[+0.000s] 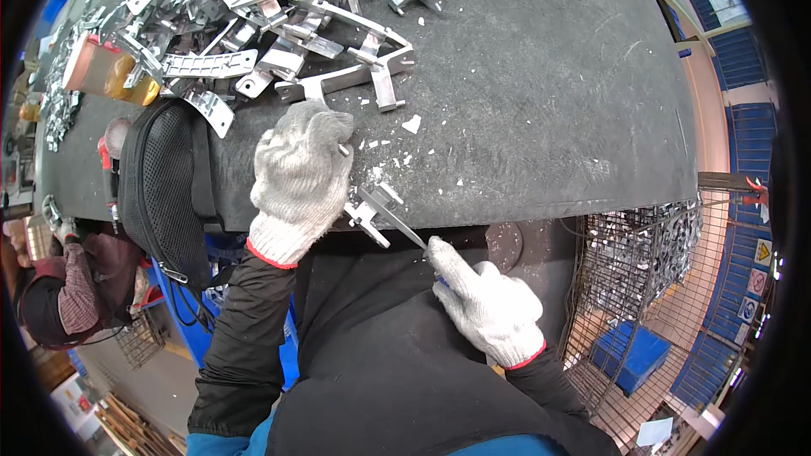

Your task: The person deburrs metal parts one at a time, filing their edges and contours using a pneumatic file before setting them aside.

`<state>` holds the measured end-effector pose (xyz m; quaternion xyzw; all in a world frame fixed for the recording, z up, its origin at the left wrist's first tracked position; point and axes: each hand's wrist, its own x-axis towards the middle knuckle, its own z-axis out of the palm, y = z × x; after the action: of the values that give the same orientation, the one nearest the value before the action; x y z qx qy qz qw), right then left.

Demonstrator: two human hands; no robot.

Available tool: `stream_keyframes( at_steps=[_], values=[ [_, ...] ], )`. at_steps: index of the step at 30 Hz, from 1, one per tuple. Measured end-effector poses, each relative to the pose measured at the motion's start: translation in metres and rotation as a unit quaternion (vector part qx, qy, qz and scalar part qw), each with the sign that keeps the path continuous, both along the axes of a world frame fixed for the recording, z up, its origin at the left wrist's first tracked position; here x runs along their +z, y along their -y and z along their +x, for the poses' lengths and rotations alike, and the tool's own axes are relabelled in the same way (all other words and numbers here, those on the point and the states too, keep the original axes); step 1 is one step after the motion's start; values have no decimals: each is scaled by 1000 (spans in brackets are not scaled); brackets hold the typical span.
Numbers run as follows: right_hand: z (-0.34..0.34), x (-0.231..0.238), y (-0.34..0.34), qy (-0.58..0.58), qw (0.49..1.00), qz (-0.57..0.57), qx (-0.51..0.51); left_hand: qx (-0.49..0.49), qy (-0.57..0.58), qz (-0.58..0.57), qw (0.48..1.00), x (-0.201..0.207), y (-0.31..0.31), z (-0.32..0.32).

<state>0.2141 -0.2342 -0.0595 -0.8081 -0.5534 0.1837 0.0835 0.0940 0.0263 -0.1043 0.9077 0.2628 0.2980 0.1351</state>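
Note:
My left hand (304, 169), in a white knitted glove with a red cuff, is closed at the near edge of the table. It grips a small silver cast metal bracket (365, 225), whose forked end sticks out beside the glove; the rest is hidden. My right hand (490, 304), gloved alike, is closed round a flat metal file (395, 221), index finger stretched along it. The file's blade lies across the bracket. Metal shavings and flakes (411, 124) are scattered on the dark table (524, 93) just beyond.
A heap of silver castings (279, 21) covers the far left. Nearby are a cup of amber liquid (114, 72) and a black mesh case (165, 190). A wire cage of metal parts (642, 245) stands right, above a blue bin (629, 356). Another person (76, 291) works at left.

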Motion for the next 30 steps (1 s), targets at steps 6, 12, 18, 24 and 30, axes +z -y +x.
stream_keyframes(
  at_steps=[6, 12, 18, 24, 30],
  values=[
    [-4, -6, 6, -17, 998, 20, -57, -79, 88, -55, 991, 19, -2, -2],
    [-7, -9, 10, -148, 986, -36, -74, 190, 286, -597, 724, 41, 64, -37],
    [-6, -23, 9, -184, 977, -76, -75, 184, 232, -664, 687, 35, 77, -5],
    [3, -9, 9, -132, 986, -22, -100, 143, 222, -698, 666, 35, 65, -2],
    [9, 1, 2, -92, 994, -26, -54, 131, 235, -698, 664, 35, 67, -3]
  ],
)
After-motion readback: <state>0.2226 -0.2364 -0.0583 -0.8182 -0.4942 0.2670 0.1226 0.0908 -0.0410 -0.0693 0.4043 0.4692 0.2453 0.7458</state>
